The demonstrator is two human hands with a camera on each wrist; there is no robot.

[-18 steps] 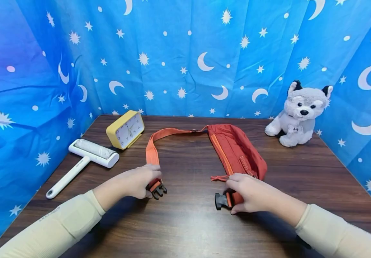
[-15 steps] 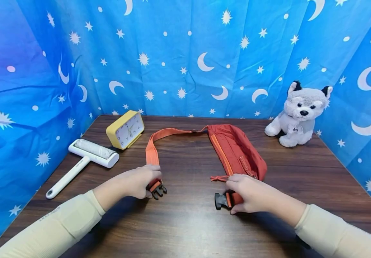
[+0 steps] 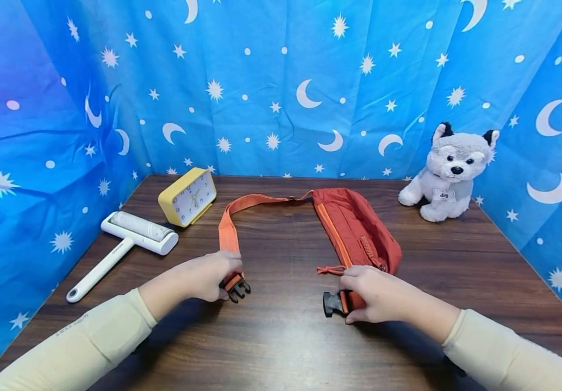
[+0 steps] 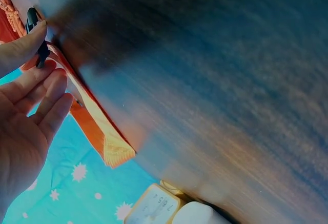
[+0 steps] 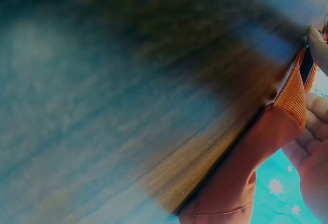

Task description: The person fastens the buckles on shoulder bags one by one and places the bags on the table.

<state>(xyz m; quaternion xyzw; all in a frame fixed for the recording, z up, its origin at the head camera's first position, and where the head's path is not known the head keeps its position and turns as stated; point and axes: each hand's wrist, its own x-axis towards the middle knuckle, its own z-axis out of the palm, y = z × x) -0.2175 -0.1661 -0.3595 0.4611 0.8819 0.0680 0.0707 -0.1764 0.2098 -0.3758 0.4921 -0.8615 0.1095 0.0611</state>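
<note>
A rust-red waist bag (image 3: 354,228) with an orange zipper lies on the table, its orange strap (image 3: 229,231) curving round to the left. My left hand (image 3: 207,276) pinches the strap end at the black pronged buckle half (image 3: 238,289); in the left wrist view the thumb and fingertips meet at this buckle piece (image 4: 35,21). On the other side my right hand (image 3: 376,296) pinches the short strap by the black socket buckle half (image 3: 332,304). The two buckle halves are apart, facing each other. In the right wrist view the ribbed orange webbing (image 5: 293,98) runs up to the fingers.
A white lint roller (image 3: 136,233) lies at the left, with a yellow alarm clock (image 3: 188,196) behind it. A grey plush dog (image 3: 449,171) sits at the back right. Blue star-patterned curtain (image 3: 261,70) encloses the dark wooden table (image 3: 281,347).
The head view has shifted very slightly, moving everything a little to the left. Both hands keep their hold on the buckle halves, and the bag stays where it was.
</note>
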